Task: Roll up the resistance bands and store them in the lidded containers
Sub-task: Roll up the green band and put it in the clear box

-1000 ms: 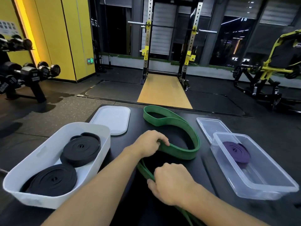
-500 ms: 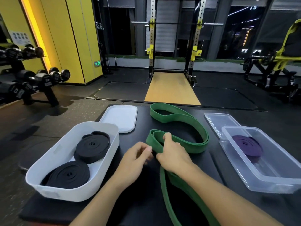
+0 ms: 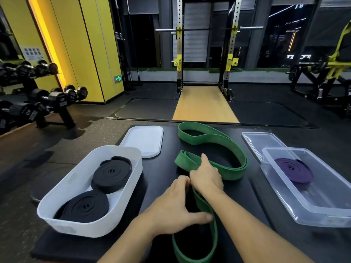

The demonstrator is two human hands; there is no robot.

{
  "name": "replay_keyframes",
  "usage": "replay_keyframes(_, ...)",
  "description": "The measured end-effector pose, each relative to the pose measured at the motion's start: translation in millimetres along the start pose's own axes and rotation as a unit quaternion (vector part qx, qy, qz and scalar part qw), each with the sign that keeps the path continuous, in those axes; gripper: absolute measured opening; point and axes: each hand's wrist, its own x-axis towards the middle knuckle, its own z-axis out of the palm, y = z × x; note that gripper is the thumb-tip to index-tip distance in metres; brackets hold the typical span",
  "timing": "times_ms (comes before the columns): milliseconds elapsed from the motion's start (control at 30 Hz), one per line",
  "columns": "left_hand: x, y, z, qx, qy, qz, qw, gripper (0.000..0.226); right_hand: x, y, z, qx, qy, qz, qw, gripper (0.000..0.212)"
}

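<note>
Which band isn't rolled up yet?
The green band, lying in loose loops, held by the left hand and right hand. The two black bands in the white bin and the purple band in the clear bin are coiled.

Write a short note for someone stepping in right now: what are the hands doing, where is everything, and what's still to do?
Right hand grips the folded end of the green band; left hand holds it just behind, thumb on the strap.
Most of the band lies loose on the table.
Done: two black rolls in the white tub; a purple roll in the clear box.
Left: roll the green band, store it, then fit the white lid and clear lid, both lying behind their containers.
</note>
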Motion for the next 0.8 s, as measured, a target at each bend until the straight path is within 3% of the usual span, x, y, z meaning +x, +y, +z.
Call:
replay_keyframes(200,-12,32,4,0.083,-0.004,-0.068,0.994,0.087,16,4,5,0.05,-0.022,0.027,0.998,0.084)
replay_keyframes(333,-10,37,9,0.095,0.029,-0.102,0.99,0.068,23,13,10,0.096,-0.044,-0.047,0.993,0.09)
replay_keyframes(433,-9,31,13,0.081,0.093,-0.103,0.987,0.057,26,17,15,0.166,-0.026,-0.123,0.978,0.06)
replay_keyframes(533,-5,13,19,0.015,0.104,-0.094,0.99,0.065,34,22,17,0.186,-0.027,-0.138,0.972,0.027)
replay_keyframes(600,-1,2,21,-0.069,0.086,-0.083,0.99,0.069,41,29,20,0.127,-0.007,-0.158,0.979,0.019)
replay_keyframes(667,1,-2,20,-0.108,0.067,-0.087,0.988,0.068,43,36,18,-0.002,0.04,-0.188,0.981,0.017)
replay_keyframes(800,9,3,20,-0.067,-0.01,-0.103,0.992,0.061,43,50,13,-0.097,0.086,-0.206,0.97,0.027)
